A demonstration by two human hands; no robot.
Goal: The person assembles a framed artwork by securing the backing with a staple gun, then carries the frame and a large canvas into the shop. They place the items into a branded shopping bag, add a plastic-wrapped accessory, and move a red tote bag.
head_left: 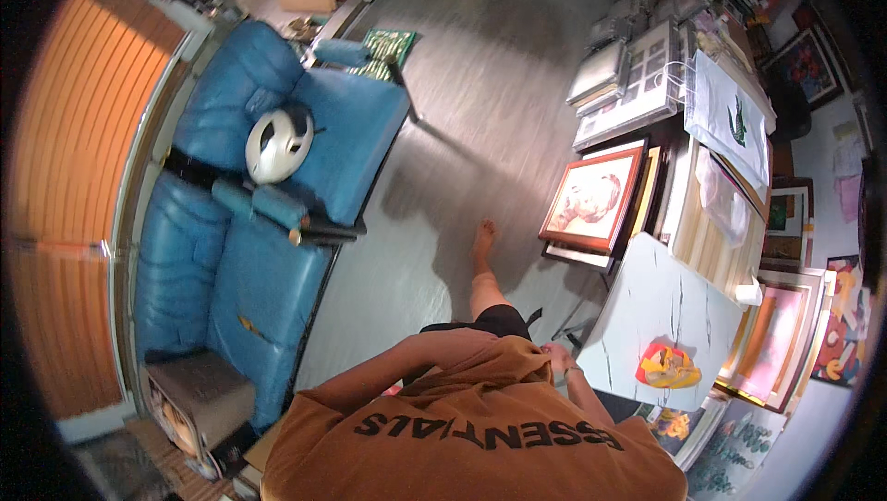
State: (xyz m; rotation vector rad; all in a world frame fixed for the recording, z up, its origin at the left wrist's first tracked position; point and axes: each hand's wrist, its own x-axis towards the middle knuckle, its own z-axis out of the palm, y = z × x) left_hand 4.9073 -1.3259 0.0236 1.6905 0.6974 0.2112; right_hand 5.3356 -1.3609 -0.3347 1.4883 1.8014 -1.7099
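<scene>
My left hand [462,346] lies across my waist at the hem of my brown T-shirt [480,418]. Its fingers run behind the bunched cloth and are mostly hidden. On the other side of the same fold, my right hand [558,359] is curled at the hem, where the cloth creases gather toward it. A band circles the right wrist. Below my hands are dark shorts [494,318] and one bare leg [484,288], its foot on the grey floor.
At left stands a blue sofa [259,288] bearing a white helmet [279,145]. A marble-patterned table [647,307] at right holds a red and yellow item [667,366]. Beyond it are a framed portrait [591,201], stacked frames [637,76] and a white bag [725,113].
</scene>
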